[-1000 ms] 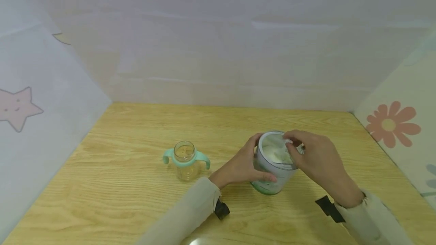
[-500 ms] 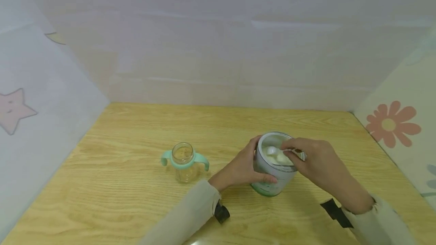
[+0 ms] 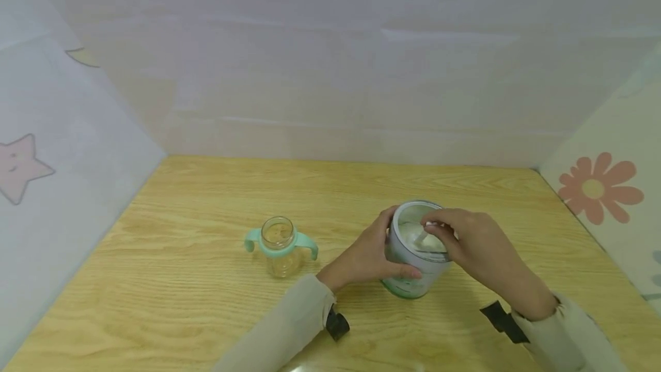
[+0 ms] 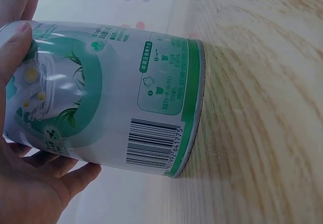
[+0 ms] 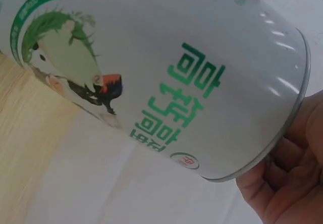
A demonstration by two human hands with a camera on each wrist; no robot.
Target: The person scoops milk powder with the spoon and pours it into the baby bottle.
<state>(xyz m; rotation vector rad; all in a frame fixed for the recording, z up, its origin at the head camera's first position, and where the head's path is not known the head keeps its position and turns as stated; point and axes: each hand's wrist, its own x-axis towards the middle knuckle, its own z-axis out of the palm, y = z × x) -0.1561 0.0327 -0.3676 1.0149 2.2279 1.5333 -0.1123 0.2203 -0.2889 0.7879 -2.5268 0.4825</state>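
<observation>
Nearest in, pale padded-looking sleeves [image 3: 289,320], and ahead of them the hands: the left hand [image 3: 366,252] wraps the can [image 3: 428,267], which sits at four o'clock, thumb across its front; the right hand [image 3: 477,245] pinches a thin white scoop [image 3: 422,237] in the mouth, its bowl out of sight. That can is a smooth, glossy cylinder, probably stiff and a bit slick, weightier for its pale powder [image 3: 432,243], so a broad hold below the hard grey rim [image 5: 307,66] looks surest. Tilted? I can't tell. The scoop should be light, best taken by its handle. Over at nine o'clock from the can, well apart, the bottle [image 3: 283,263]: clear, rounded, perhaps breakable, two curved mint handles [image 3: 307,244] offering the grip. Underneath, grained wood table [image 3: 170,280]; up at twelve, a creased, dull backdrop [image 3: 330,90].
</observation>
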